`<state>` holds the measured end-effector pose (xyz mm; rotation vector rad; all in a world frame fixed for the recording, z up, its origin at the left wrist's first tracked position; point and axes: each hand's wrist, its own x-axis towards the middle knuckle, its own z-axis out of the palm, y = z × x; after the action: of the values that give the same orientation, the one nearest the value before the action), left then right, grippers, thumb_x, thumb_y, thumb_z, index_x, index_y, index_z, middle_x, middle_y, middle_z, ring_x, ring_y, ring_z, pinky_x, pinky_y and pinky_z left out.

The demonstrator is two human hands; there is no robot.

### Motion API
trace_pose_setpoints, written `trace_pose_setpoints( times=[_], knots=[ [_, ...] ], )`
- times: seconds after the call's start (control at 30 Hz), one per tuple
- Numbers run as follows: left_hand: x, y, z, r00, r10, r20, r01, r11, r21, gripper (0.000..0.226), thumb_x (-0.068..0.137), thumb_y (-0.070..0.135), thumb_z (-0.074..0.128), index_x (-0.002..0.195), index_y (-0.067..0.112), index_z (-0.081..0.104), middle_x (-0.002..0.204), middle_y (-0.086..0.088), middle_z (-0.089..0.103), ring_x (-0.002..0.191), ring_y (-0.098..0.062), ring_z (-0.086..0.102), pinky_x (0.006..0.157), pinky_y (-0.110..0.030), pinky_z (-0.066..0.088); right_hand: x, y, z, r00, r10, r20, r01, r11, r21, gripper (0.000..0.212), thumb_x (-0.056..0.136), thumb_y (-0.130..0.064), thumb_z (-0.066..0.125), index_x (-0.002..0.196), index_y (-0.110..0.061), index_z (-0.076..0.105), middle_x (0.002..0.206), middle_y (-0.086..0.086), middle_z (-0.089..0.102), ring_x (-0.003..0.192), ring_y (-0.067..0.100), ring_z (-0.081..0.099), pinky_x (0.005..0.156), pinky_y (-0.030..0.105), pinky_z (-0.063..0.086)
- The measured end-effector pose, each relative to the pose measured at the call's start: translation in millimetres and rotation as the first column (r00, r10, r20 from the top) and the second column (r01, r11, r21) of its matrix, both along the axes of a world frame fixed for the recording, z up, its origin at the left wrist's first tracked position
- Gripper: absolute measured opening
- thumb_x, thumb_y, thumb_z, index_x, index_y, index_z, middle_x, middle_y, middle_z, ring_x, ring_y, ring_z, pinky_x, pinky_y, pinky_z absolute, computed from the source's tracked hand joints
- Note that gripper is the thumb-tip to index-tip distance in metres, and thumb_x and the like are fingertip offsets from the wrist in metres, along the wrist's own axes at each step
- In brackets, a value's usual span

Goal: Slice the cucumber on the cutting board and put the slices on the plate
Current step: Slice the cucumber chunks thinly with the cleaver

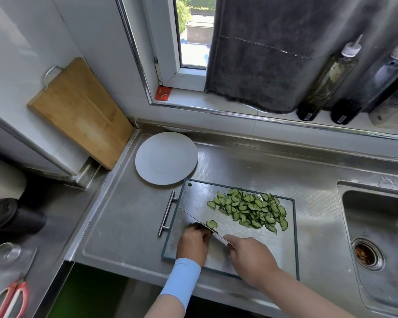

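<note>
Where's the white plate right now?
In the head view, the white plate sits left of centre on the steel counter, by the far-left corner of the cutting board.

Stainless steel counter [129,226]: raised rim on left and near edges, ribbed patch toward far side. Sink [377,226] sunk into right end.
Directly on it:
- Plate [166,158], round, white, far left, near corner.
- Cutting board [193,203], grey, dark rim, centre, its far left corner just beside plate; bar handle [167,213] on left edge.
- Wooden board [78,111], leaning on wall at far left corner; footing unclear.
</note>
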<state>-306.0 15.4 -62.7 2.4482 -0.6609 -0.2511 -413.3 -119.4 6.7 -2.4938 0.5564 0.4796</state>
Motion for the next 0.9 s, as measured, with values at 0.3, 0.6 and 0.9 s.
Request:
trace_pose_setpoints(
  times=[0.3, 0.6, 0.9],
  knots=[
    [-0.9, 0.0, 6.3, 0.997, -0.032, 0.068, 0.03, 0.999, 0.03, 0.024, 0.058, 0.004, 0.088, 0.069, 0.022, 0.076, 0.074, -0.001, 0.067, 0.063, -0.018, 0.064, 0.06, -0.015, 0.043, -24.9, -5.2, 9.7, 1.0, 0.027, -0.009, -0.028, 0.997, -0.065, 0.014, 0.099, -0.025, 0.038, 0.104, -0.027, 0.051, 0.082, 0.003, 0.064, 0.072, 0.026, 0.048, 0.063, 0.037, 0.042],
    [0.6, 0.7, -5.2, 1.0, 0.0, 0.031, 0.001, 1.0, -0.027, 0.023, 0.06, 0.004, 0.087, 0.068, 0.021, 0.074, 0.072, 0.001, 0.064, 0.065, -0.018, 0.062, 0.059, -0.017, 0.048, -6.5, -0.1, 7.3, 0.999, -0.006, -0.041, 0.007, 1.0, 0.009, 0.018, 0.096, -0.019, 0.039, 0.098, -0.027, 0.055, 0.077, -0.001, 0.06, 0.072, 0.024, 0.05, 0.058, 0.034, 0.038],
    [-0.7, 0.3, -3.5, 0.999, -0.016, 0.032, 0.016, 1.0, 0.01, 0.026, 0.053, 0.006, 0.091, 0.063, 0.022, 0.073, 0.065, 0.001, 0.061, 0.061, -0.019, 0.061, 0.05, -0.018, 0.045, 18.1, 6.4, -1.2, 0.999, 0.023, -0.043, -0.023, 1.0, 0.001, 0.035, 0.095, -0.019, 0.038, 0.121, -0.031, 0.059, 0.094, 0.005, 0.07, 0.085, 0.028, 0.062, 0.068, 0.036, 0.05]
  ],
)
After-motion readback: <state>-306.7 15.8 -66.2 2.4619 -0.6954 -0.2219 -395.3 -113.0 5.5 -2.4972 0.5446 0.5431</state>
